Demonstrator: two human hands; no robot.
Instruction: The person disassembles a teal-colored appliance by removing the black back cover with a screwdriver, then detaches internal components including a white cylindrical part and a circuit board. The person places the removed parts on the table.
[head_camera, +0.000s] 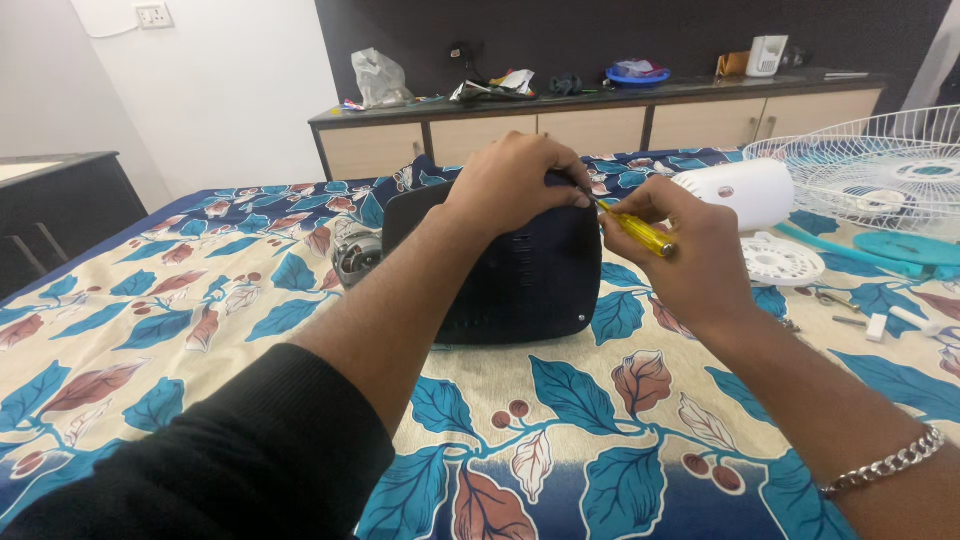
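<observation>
A dark blue plastic fan motor housing (520, 275) stands upright on the leaf-patterned bed sheet (150, 320). My left hand (510, 180) grips its top edge from above. My right hand (685, 245) holds a yellow-handled screwdriver (640, 232) whose tip points left at the housing's upper right corner, just under my left fingers. A metal motor (355, 252) pokes out behind the housing on its left side.
A white cylindrical fan part (735, 190), a white round disc (782, 262), a white wire fan guard (880, 165), teal fan blades (905, 248) and small loose pieces lie at the right. A cluttered sideboard (600, 110) runs along the far wall; a dark table (60, 200) stands left.
</observation>
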